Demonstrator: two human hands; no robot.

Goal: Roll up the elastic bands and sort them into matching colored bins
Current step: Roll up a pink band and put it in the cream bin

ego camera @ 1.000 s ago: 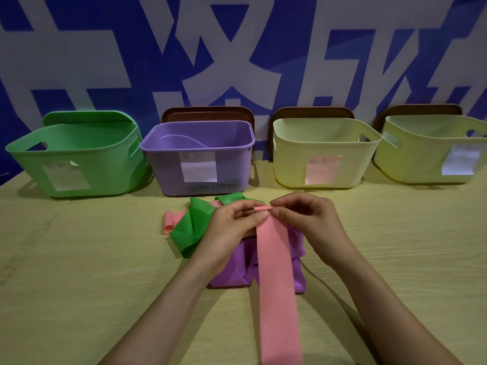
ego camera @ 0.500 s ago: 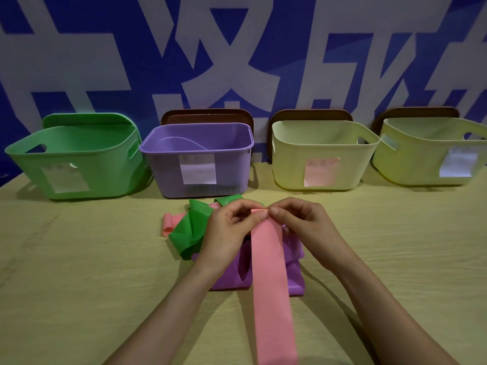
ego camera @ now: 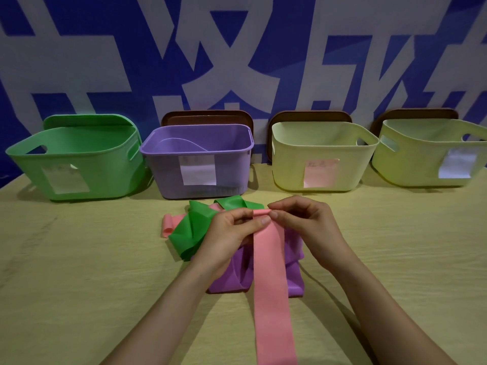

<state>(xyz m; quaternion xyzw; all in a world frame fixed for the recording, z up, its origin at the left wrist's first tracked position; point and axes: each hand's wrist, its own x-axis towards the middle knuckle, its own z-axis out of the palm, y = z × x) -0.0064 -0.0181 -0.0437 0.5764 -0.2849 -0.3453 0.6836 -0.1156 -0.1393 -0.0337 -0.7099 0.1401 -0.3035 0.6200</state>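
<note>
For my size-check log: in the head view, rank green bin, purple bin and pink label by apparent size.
1. green bin
2. purple bin, slightly smaller; wide-angle stretch may flatter green
3. pink label, clearly smallest

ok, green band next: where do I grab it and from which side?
Likely the folded lobe at the near-left end of the green band, pinched from the left and above. Its creased folds seem to lift off the table there and leave an open edge. Its right part is hidden behind the left hand, which pinches the pink band.
</note>
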